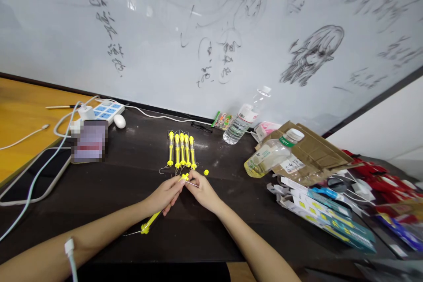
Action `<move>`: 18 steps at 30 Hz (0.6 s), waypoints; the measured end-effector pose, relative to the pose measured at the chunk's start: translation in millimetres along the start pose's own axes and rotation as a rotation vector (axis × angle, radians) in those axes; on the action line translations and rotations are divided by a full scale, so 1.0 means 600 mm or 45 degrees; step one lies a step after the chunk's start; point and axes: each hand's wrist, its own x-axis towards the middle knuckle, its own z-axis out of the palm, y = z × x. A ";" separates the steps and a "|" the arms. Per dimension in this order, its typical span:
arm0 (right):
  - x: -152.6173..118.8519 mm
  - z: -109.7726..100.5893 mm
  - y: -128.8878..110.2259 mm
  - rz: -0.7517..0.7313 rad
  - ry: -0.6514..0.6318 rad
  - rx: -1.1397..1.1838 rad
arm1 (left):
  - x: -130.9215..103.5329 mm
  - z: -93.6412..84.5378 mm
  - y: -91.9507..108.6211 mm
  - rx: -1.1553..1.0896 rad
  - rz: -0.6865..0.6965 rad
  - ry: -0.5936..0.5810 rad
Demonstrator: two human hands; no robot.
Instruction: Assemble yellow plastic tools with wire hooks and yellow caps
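Note:
My left hand is closed around a yellow tubular spring scale, which slants down to the left with a wire hook at its lower end. Its yellow top end pokes out between thumb and fingers. At that end my right hand pinches a thin metal wire; whether the wire is joined to the scale I cannot tell. Just beyond my hands several similar yellow spring scales lie side by side, hooks at their ends. A small yellow cap rests right of them.
At left are a phone, a power strip, cables and a white mouse. A water bottle, glasses and a snack packet stand by the whiteboard. Rightward: a drink bottle, cardboard, and open boxes.

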 end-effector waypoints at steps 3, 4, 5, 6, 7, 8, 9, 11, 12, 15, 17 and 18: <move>-0.004 0.001 0.000 -0.078 0.011 -0.061 | 0.004 -0.001 -0.001 -0.069 0.004 -0.007; -0.006 0.003 -0.001 -0.116 0.042 -0.130 | 0.005 -0.001 -0.001 -0.103 0.010 -0.004; -0.009 0.005 -0.003 -0.153 0.082 -0.229 | 0.005 -0.001 0.000 -0.128 0.020 0.004; -0.011 0.007 -0.005 -0.185 0.127 -0.344 | 0.005 0.000 0.001 -0.137 0.033 0.016; -0.014 0.009 -0.007 -0.215 0.166 -0.463 | 0.004 0.001 0.002 -0.130 0.045 0.026; -0.016 0.010 -0.009 -0.247 0.193 -0.578 | 0.003 0.002 0.004 -0.110 0.058 0.031; -0.017 0.011 -0.010 -0.286 0.204 -0.681 | 0.002 0.002 0.004 -0.087 0.067 0.030; -0.018 0.011 -0.010 -0.398 0.203 -0.843 | 0.001 0.003 0.004 -0.069 0.074 0.026; -0.017 0.011 -0.008 -0.464 0.200 -0.910 | 0.001 0.003 0.002 -0.082 0.070 0.019; -0.014 0.010 0.003 -0.625 0.223 -1.046 | 0.005 0.001 -0.006 -0.171 0.033 -0.027; -0.013 0.010 0.011 -0.694 0.263 -1.076 | 0.007 0.001 -0.010 -0.249 0.005 -0.078; -0.013 0.010 0.015 -0.720 0.290 -1.073 | 0.008 0.001 -0.011 -0.290 -0.006 -0.098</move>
